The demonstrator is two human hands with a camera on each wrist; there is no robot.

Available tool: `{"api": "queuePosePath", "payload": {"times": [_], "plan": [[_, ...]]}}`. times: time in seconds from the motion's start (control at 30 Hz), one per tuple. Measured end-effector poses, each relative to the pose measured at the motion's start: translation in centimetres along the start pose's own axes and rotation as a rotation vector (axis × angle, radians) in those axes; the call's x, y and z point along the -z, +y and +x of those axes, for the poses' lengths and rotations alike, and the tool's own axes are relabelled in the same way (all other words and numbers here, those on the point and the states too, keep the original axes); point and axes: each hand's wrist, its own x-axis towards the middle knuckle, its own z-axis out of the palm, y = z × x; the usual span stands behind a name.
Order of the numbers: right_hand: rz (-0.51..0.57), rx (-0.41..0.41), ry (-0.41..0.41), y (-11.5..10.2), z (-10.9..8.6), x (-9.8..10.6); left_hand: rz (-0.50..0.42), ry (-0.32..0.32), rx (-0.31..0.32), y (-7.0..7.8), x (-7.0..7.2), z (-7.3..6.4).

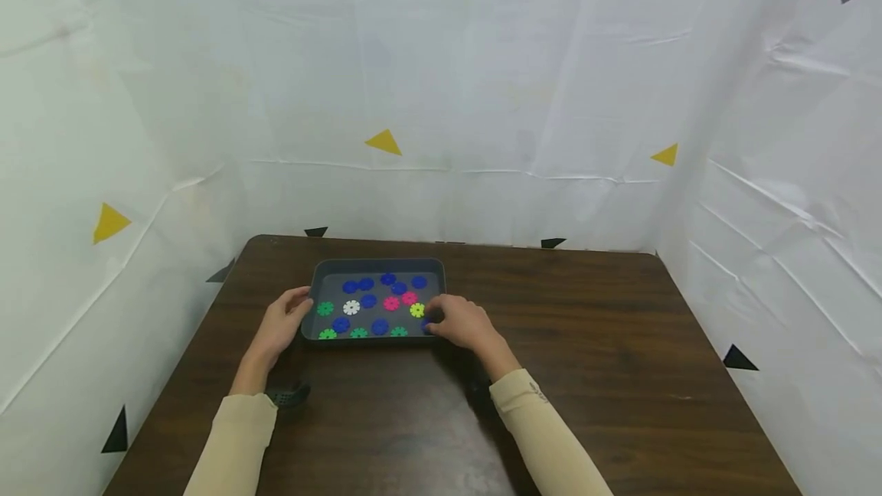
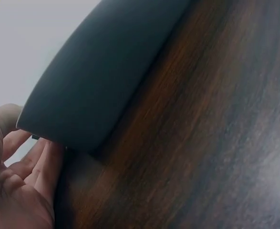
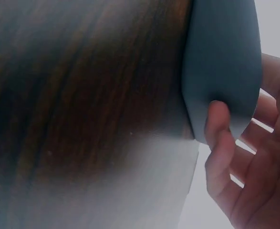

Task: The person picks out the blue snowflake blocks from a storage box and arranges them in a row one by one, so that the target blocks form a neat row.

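Note:
A shallow dark grey tray (image 1: pixel 375 340) sits on the table, with several notched plastic discs lying in it. They are blue (image 1: pixel 380 327), pink (image 1: pixel 391 303), yellow (image 1: pixel 417 310), white (image 1: pixel 351 307) and green (image 1: pixel 325 309). My left hand (image 1: pixel 279 320) grips the tray's left side, fingers against its outer wall. At the right side, my right hand (image 1: pixel 463 321) holds the tray's near corner. In the right wrist view, one fingertip (image 3: pixel 218 112) presses the tray's outer wall (image 3: pixel 221 52) while other digits reach behind the rim. A blue disc by those fingers is partly hidden.
A brown wooden table (image 1: pixel 592 358) extends to the right and in front of the tray. White sheeting (image 1: pixel 441 83) marked with yellow and black triangles encloses the table's back and sides. A dark wristband (image 1: pixel 289 395) shows at the left wrist.

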Motion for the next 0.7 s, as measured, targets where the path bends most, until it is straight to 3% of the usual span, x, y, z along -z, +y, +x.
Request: {"api": "queuePosePath", "payload": {"times": [0.37,0.7], "plan": [[-0.123,-0.031,-0.02,-0.9,0.4,0.1,0.002,0.01,0.055,-0.4,0.1,0.2],[-0.147,-0.052,-0.014,-1.6,0.4,0.0,-0.021,0.036,0.035,-0.6,-0.2,-0.4]]}}
